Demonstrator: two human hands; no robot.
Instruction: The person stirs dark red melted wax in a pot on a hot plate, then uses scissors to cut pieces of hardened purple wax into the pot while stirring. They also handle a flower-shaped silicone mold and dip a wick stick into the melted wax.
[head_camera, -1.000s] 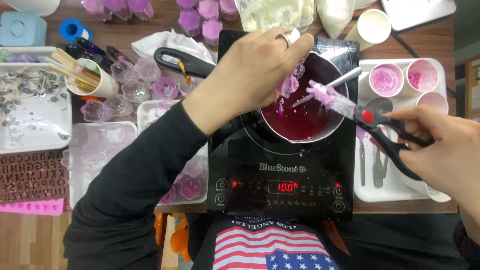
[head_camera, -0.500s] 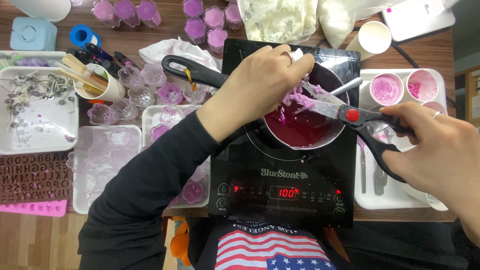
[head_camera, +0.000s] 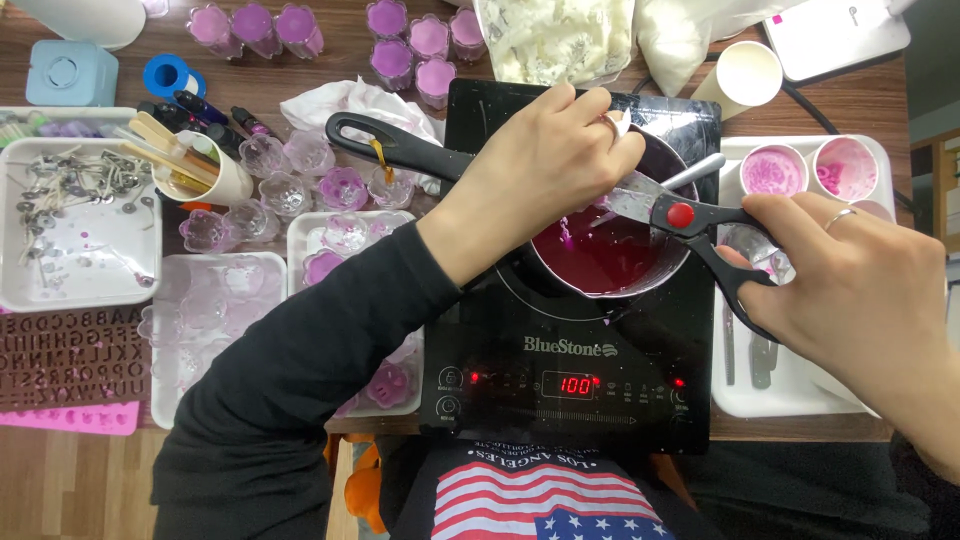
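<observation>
Our right hand (head_camera: 860, 275) gripped the black-handled, red-pivot steel scissors (head_camera: 700, 230) by their loops; our left hand (head_camera: 545, 165) pinched something small, unidentifiable, over the dark saucepan of magenta liquid (head_camera: 610, 255). The scissors seemed stiff, light, best held at the loops.

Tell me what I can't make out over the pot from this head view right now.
- What the left hand pinches over the pot: hidden by its own fingers.
- Scissors blade tips: covered by the left hand, so open or closed is unclear.
- Right hand: wrist cut off by the right edge.
- Pot's far rim: behind the left hand.
- Small metal pieces in the white tray: too small to identify.
</observation>
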